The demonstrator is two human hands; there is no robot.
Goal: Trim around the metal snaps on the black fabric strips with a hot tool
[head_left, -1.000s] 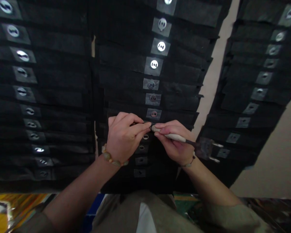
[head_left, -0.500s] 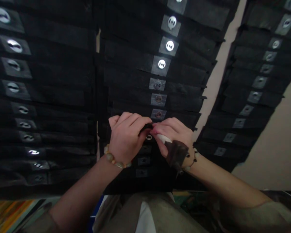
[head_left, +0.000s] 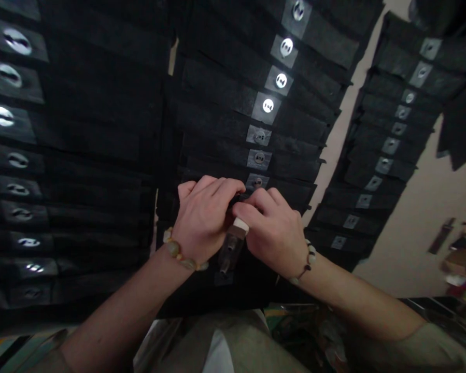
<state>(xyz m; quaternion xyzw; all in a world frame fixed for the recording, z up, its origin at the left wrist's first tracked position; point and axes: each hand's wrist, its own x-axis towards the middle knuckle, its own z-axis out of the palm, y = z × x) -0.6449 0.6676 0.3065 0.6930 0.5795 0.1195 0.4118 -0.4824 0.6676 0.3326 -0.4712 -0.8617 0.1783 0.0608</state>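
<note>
My fingers (head_left: 229, 189) are curled in: my right hand (head_left: 273, 233) grips the tool (head_left: 233, 246) by its pale part (head_left: 240, 225), and my left hand (head_left: 205, 220) bends over the black cloth (head_left: 221, 147); I can't tell what it pinches. The tool, between my hands, looks light and hard; the pale part seems best to hold. The cloth looks soft and floppy.

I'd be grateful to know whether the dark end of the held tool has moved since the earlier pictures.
Yes: the dark end of the tool has swung leftward, from right of the middle column of round discs to over its lower part.
</note>
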